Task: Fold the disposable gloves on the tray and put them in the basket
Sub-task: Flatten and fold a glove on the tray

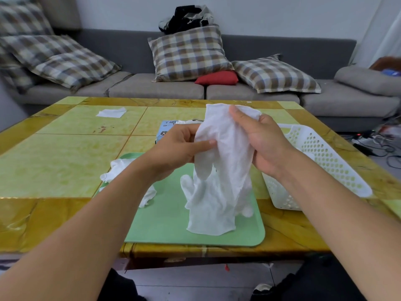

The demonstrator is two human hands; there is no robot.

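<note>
Both forearms reach in from the near edge. Above the green tray (152, 233), a white disposable glove (219, 170) is held up, its lower end draping onto the tray; it is pinched by the left hand (173, 148) and gripped at the top by the right hand (264, 142). More crumpled gloves (121, 170) lie on the tray's left. A white perforated basket (321, 157) stands just right.

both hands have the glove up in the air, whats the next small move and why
Probably lower the glove flat onto the green tray. The left hand and right hand pinch it near the top, and it hangs crumpled and unfolded, so it likely needs spreading before any fold.
</note>
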